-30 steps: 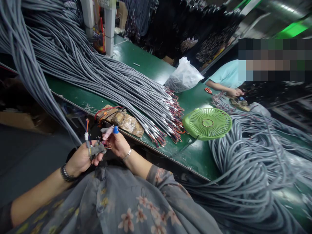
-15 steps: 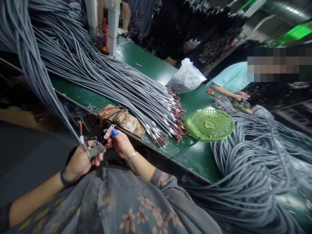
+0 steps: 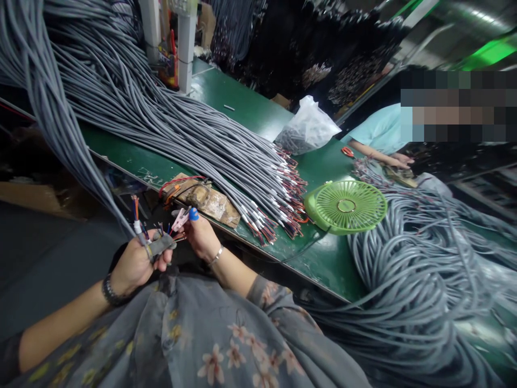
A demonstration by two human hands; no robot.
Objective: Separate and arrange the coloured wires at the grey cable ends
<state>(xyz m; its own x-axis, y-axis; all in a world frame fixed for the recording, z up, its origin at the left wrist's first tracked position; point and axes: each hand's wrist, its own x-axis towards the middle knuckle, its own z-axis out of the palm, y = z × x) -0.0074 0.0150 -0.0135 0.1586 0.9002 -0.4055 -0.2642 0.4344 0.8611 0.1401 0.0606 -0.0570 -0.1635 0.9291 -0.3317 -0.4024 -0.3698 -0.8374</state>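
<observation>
My left hand (image 3: 135,264) is closed around the ends of a few grey cables (image 3: 109,199) that hang down from the big bundle. Grey wrapping covers its thumb. Thin coloured wires (image 3: 136,207) stick up from the cable ends, by a white sleeve. Close on the right, my right hand (image 3: 204,237) pinches a small pink clip-like tool (image 3: 180,220) against the wire tips. A blue cover (image 3: 194,214) sits on its thumb. The right fingertips are partly hidden, so I cannot tell which wire the tool touches.
Many grey cables (image 3: 194,124) with stripped coloured ends lie on the green table (image 3: 242,113). Near its edge rests a taped board (image 3: 216,205). A green fan (image 3: 346,206), a plastic bag (image 3: 309,126) and coiled cables (image 3: 407,269) stand further right. Across the table a person's hands (image 3: 399,160) work.
The pink tool has tilted, and the right thumb with its blue cover has risen slightly. Both hands stay close together. The other person's hands have shifted a little.
</observation>
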